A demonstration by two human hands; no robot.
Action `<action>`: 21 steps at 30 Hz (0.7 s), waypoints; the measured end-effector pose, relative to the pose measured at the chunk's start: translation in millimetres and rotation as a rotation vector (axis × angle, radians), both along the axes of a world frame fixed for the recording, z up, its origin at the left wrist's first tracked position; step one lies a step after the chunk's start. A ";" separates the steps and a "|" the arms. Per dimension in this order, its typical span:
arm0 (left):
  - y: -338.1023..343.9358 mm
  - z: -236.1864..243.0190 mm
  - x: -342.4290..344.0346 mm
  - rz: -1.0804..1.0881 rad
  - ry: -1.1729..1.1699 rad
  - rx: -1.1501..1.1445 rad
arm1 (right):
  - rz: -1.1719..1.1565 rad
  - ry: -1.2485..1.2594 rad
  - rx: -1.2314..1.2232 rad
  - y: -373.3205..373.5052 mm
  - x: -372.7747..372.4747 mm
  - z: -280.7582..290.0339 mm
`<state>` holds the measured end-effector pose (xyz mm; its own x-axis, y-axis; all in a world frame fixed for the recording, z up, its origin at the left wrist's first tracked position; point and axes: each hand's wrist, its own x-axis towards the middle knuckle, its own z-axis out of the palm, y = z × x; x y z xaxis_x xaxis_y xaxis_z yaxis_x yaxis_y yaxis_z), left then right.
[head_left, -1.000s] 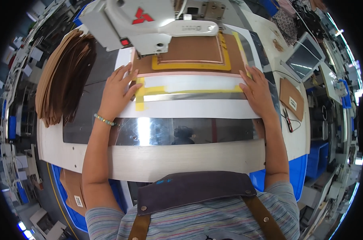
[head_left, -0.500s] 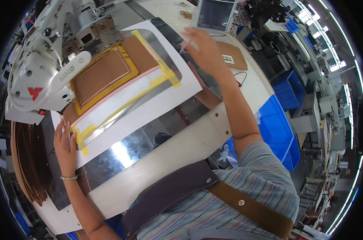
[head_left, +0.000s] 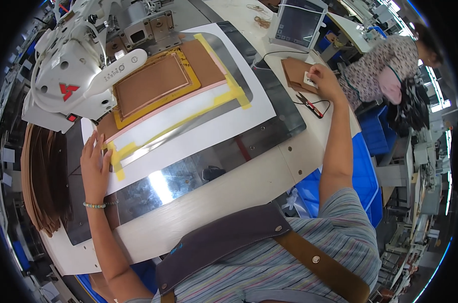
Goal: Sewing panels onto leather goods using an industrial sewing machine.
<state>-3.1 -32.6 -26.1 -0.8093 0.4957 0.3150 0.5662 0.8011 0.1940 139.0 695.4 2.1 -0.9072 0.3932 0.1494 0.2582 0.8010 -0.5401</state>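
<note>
Brown panel (head_left: pixel 206 59) under a yellow frame (head_left: pixel 192 81) at the sewing machine (head_left: pixel 70 76), hands well apart.
Left hand (head_left: pixel 94 169) is pretty flat, fingers slightly spread at the panel's left end. Right hand (head_left: pixel 328 85) is way over on the surface (head_left: pixel 259 174), fingertips bunched narrow at the white label (head_left: pixel 308 78) on a brown piece (head_left: pixel 293 73); can't tell if it's pinched. Red-handled snips (head_left: pixel 315 109) lie near that piece.

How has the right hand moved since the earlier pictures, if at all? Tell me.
Yes: judged against the sewing machine, the right hand has moved away to the right, from the yellow-taped sheet to the labelled brown piece.
</note>
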 end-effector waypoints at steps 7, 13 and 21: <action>8.3 4.4 1.3 -0.065 0.001 0.003 | 0.425 0.087 -0.262 -102.7 -34.5 74.2; 8.0 0.7 -1.1 -0.045 0.019 0.008 | 0.555 -0.059 0.211 -214.9 -67.7 8.6; 1.5 -3.4 -2.1 -0.041 -0.001 0.015 | 0.641 0.147 0.523 -222.7 -73.9 -23.6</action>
